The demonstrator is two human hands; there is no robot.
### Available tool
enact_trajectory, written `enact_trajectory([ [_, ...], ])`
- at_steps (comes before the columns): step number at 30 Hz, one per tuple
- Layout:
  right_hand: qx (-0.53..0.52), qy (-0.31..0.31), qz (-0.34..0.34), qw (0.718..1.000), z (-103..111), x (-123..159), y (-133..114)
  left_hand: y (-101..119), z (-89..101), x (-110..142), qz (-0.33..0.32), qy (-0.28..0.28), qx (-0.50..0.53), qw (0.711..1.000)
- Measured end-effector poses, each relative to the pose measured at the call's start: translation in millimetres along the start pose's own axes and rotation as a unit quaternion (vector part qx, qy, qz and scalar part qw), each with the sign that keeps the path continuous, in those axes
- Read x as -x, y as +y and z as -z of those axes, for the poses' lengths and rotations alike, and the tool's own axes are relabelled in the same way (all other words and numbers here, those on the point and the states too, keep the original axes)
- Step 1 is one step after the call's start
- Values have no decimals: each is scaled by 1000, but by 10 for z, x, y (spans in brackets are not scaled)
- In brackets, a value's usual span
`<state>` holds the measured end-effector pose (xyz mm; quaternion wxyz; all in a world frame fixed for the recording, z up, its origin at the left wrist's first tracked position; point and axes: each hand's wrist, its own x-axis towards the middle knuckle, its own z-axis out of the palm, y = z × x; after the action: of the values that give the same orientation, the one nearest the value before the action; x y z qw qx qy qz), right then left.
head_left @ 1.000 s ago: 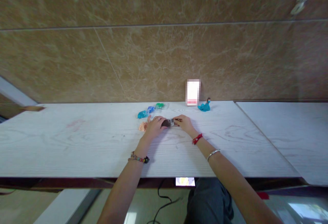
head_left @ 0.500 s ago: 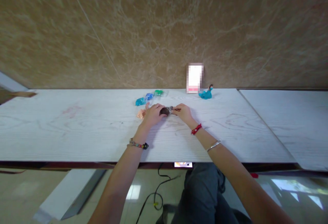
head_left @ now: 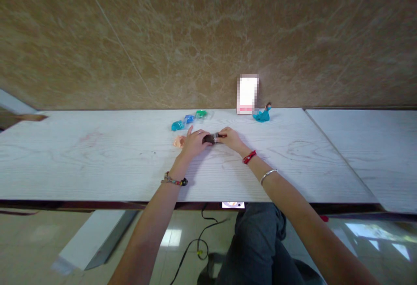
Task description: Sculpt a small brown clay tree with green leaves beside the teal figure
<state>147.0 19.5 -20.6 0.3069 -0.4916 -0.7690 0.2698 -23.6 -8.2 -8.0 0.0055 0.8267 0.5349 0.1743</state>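
Note:
Between my two hands is a dark brown lump point(head_left: 207, 139), which looks like modelling clay, with a clear wrapper at its right end. My left hand point(head_left: 194, 144) is closed around the lump's left side. With closed fingers, my right hand point(head_left: 230, 138) pinches the wrapper end; the fingertips are partly hidden. Beside my left hand lies a peach-coloured lump point(head_left: 179, 141), partly covered by it. Behind the hands are a teal packet point(head_left: 177, 125), a blue packet point(head_left: 189, 119) and a green packet point(head_left: 201, 114), in clear plastic.
A teal figure with a brown top point(head_left: 262, 114) stands at the back right, beside a blurred-out white upright object point(head_left: 247, 95) against the marbled wall point(head_left: 195, 37). The white wood-grain table point(head_left: 114, 163) has a seam at right. A lit screen point(head_left: 233, 205) shows below its front edge.
The view has tilted slightly, so the table sits a little higher in the picture. Both hands stay on the brown lump and its wrapper, with only small finger shifts.

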Motion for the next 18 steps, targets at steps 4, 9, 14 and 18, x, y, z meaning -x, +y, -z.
enact_trajectory([
  [4,-11,-10,1,1000,23,5,-17,1,-16,-3,4,7,-9,1000],
  [9,-36,-10,-17,999,4,0,-21,15,-20,-16,-4,11,-21,1000],
  [14,-68,-6,-47,997,-74,-17,11,40,-30,-34,-16,4,-21,1000],
  [18,-59,4,-56,997,-108,-38,46,54,-22,-36,-31,-1,-20,999],
])
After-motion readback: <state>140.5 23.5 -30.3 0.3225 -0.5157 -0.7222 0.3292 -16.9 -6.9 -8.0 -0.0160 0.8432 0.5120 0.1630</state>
